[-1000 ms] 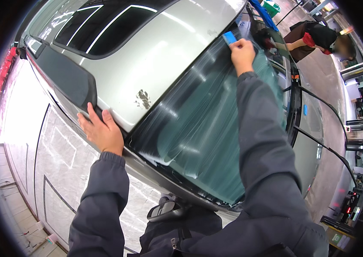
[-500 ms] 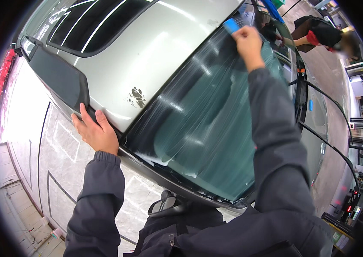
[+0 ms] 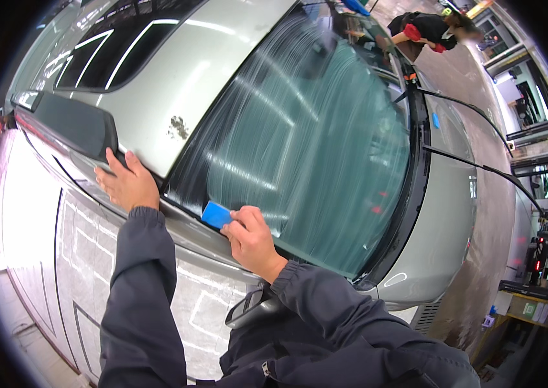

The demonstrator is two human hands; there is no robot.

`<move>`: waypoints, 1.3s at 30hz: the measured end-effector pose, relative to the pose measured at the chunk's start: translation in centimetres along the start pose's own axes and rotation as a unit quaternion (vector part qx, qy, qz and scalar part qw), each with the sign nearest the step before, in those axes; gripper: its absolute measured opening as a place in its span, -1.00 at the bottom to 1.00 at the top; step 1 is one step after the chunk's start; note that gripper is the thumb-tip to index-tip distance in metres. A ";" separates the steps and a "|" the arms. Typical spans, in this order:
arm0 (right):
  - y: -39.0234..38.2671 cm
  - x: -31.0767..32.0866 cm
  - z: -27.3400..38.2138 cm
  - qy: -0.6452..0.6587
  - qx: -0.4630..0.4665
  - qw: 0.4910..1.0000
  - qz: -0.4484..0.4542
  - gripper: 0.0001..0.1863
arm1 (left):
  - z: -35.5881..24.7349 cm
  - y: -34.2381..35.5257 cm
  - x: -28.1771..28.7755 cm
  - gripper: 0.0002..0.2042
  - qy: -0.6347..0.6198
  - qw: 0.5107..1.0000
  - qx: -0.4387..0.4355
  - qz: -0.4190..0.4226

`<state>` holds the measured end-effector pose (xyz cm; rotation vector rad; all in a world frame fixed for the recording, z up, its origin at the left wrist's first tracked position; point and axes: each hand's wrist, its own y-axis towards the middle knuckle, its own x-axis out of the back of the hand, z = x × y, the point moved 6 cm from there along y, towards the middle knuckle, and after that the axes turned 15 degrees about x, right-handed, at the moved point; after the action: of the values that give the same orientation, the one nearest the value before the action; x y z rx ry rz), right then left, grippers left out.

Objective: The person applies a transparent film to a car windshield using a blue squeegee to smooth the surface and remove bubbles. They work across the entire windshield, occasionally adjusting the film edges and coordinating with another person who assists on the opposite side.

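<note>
My right hand (image 3: pixel 252 240) pinches a flat blue squeegee card (image 3: pixel 215 214). The card is at the near left edge of a car's windshield (image 3: pixel 332 155), by the roof pillar. Pale wet-looking streaks curve across most of the glass. Farther left, my left hand (image 3: pixel 128 181) rests with fingers spread on the silver car's roof edge, beside a dark side panel (image 3: pixel 80 123). It holds nothing.
Two wiper arms (image 3: pixel 481 166) stand lifted off the glass, over the silver hood (image 3: pixel 439 213). A side mirror (image 3: pixel 246 309) lies close to my body. Another person (image 3: pixel 423 35) bends at the car's far side. Shelving (image 3: pixel 526 309) stands at right.
My right hand has swept the blue card from the windshield's far upper part to its near left edge. My left hand keeps its place on the roof edge. The whole view has shifted.
</note>
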<state>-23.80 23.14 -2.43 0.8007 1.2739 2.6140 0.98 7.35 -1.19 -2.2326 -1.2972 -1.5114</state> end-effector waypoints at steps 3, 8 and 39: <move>1.6 0.9 -3.7 -0.014 -0.016 1.000 0.006 -0.85 | 0.0 0.1 -0.1 -0.44 0.006 1.000 -0.014 -0.018; 11.3 3.3 -20.9 -0.135 -0.063 0.983 -0.104 -0.83 | 0.2 0.3 -0.2 -0.43 0.012 0.999 -0.038 -0.025; -27.8 50.8 -67.8 -0.418 -0.405 0.811 -0.066 -0.58 | 5.7 11.5 2.1 -0.42 0.022 0.986 -0.135 0.094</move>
<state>-104.88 10.50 -37.22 1.3284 -0.0430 1.9222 13.38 4.59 1.47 -2.3846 -0.8833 -1.7391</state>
